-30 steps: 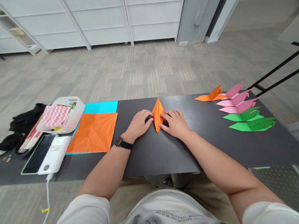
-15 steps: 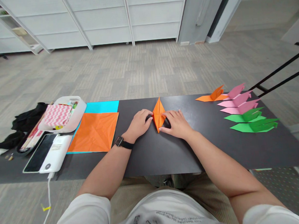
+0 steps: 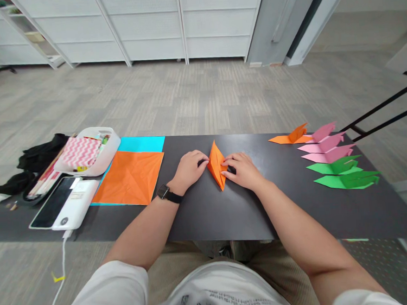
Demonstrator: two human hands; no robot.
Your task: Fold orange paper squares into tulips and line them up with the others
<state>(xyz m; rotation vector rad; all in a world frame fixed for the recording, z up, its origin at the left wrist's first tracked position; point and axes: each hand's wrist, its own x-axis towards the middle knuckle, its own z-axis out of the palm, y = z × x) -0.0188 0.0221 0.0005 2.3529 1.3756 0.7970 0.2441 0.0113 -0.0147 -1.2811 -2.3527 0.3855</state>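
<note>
A diamond-shaped piece of folded orange paper [image 3: 216,164] lies on the dark table, one point facing away and the other towards me. My left hand [image 3: 191,169] has thumb and fingertips closed at its left corner. On the opposite side, my right hand [image 3: 243,169] pinches the right edge between thumb and index finger. The fingertips cover small parts of both edges. Its long tips are free, and creases show across the upper face.
Flat orange sheets [image 3: 128,178] lie over blue paper [image 3: 143,144] on the left. Beyond are a white basket [image 3: 111,149], a phone [image 3: 55,204] and a cabled white power bank [image 3: 76,205]. Several folded paper birds, including a green one [image 3: 348,181], line the table's right side.
The folded paper has turned slightly, its near tip swinging right and towards me. My right thumb has left the lower tip area and closed near the index finger. The view has shifted a little.
</note>
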